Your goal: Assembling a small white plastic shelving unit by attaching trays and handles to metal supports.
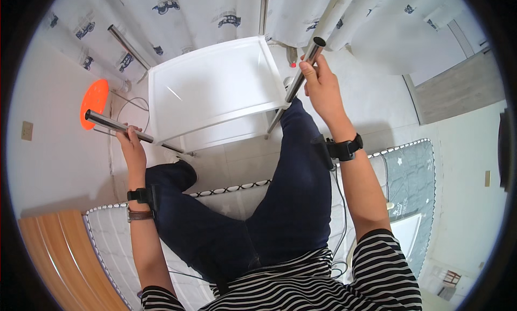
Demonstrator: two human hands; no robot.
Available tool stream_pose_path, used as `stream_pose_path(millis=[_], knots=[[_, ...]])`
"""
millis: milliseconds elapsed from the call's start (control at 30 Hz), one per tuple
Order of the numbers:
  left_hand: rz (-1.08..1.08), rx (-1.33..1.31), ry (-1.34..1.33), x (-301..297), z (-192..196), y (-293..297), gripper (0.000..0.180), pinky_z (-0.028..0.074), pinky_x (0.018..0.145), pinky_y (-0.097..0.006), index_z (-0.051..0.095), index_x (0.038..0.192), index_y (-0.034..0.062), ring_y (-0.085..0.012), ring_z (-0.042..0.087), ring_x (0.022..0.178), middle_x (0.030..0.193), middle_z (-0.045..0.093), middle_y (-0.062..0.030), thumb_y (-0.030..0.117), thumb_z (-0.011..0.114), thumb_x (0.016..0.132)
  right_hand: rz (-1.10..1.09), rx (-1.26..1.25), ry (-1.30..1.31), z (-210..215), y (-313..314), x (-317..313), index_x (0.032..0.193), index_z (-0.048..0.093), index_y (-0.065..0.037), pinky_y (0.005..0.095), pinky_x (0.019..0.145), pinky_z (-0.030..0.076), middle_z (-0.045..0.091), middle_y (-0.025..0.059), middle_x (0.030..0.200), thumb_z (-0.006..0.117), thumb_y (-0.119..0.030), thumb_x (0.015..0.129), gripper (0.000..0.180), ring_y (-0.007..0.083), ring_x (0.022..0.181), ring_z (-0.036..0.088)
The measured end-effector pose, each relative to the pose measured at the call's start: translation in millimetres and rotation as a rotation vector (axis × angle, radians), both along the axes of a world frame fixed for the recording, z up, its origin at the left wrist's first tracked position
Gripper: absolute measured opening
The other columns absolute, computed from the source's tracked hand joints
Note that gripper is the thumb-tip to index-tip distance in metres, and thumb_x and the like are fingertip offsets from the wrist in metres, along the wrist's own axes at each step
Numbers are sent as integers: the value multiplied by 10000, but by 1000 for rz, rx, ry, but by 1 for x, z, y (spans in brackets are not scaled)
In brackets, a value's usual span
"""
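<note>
Right hand (322, 84): fingers wrapped closed around a metal tube (301, 73) near its open upper end. The tube slants down past the near right corner of a white plastic shelf tray (212, 84), touching or passing through that corner; cannot tell which.

Left hand (132, 144): closed around a second metal tube (116, 126), gripped about midway. This tube lies nearly level, its free end pointing away to the left, its other end running toward the tray's near left corner.

Both wrists carry black straps; the left also a brown band.

Tray sits between the two hands, just beyond the person's knees, flat face up. A third metal tube (128, 46) stands at its far left corner, a fourth (263, 9) behind its far edge.

Left of the left hand: an orange round disc (93, 102) against the pale wall, a small beige wall plate (26, 130) further left.

Behind the tray: white curtain (188, 14) printed with small dark car motifs.

Floor: pale tiles (242, 154). The person sits on a quilted mat (404, 165), grey with scalloped white trim. Wooden board (59, 251) at near left.
</note>
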State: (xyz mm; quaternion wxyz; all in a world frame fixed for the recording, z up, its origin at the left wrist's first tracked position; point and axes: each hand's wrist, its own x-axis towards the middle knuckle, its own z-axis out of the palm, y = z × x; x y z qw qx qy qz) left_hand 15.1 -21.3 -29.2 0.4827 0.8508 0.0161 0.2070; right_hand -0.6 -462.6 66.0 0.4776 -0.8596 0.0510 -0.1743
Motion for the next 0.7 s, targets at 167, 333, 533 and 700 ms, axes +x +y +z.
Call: stream_pose_path(millis=[167,333,533,700], knots=[[26,-80,135,-6,-34,15,448,412,824,-313,408,1167,6,-183,524,935,1011,555,-98,278,594,863,8,-49,15,-7,8,-2,1087,489,-12,337,531,411,530,124,604,594,-329,849,410,235,533,515],[62,-397,601,1,-51,7,604,401,861,-344,354,1307,31,-209,461,1088,1231,463,-130,326,608,845,43,16,318,-114,-13,-14,1124,468,68,348,743,461,568,170,925,703,-260,723,568,259,822,561],[9,-417,578,0,-62,10,560,408,874,-336,347,1325,31,-202,478,1065,1202,484,-131,266,567,867,58,529,303,-191,7,-1,1160,453,21,332,778,442,571,153,979,694,-83,700,529,233,867,557],[5,-390,539,-1,-66,16,512,432,834,-304,366,1313,21,-178,507,1004,1132,524,-124,210,548,873,-60,235,196,-205,20,6,1069,495,6,340,762,445,586,158,915,659,-18,690,413,263,851,567]])
